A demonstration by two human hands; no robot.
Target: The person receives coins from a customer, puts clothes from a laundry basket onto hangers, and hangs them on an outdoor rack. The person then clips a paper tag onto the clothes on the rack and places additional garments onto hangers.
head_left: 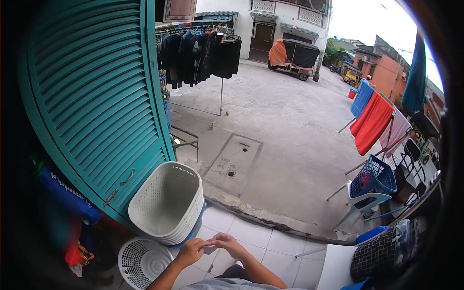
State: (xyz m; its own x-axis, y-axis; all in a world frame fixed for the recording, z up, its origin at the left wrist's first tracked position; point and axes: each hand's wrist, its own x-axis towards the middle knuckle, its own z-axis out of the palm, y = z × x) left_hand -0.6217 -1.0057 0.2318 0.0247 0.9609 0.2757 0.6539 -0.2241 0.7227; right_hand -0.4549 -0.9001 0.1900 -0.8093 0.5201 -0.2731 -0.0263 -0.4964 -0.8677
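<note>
Observed left hand (192, 252) and right hand (229, 243) meeting, fingertips pressed together (cannot tell if pinching anything), near stacked off-white perforated plastic baskets (166, 195) beside a teal louvred door (94, 82).

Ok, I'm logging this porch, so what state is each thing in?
Louvered door: open
Tall white baskets: nested, top one empty
Round basket: empty
Blue basket: on chair, holding something
Red cloth: hung up
Black clothes: on hangers
Parked vehicle: partly covered
Left hand, right hand: fingertips together
</note>
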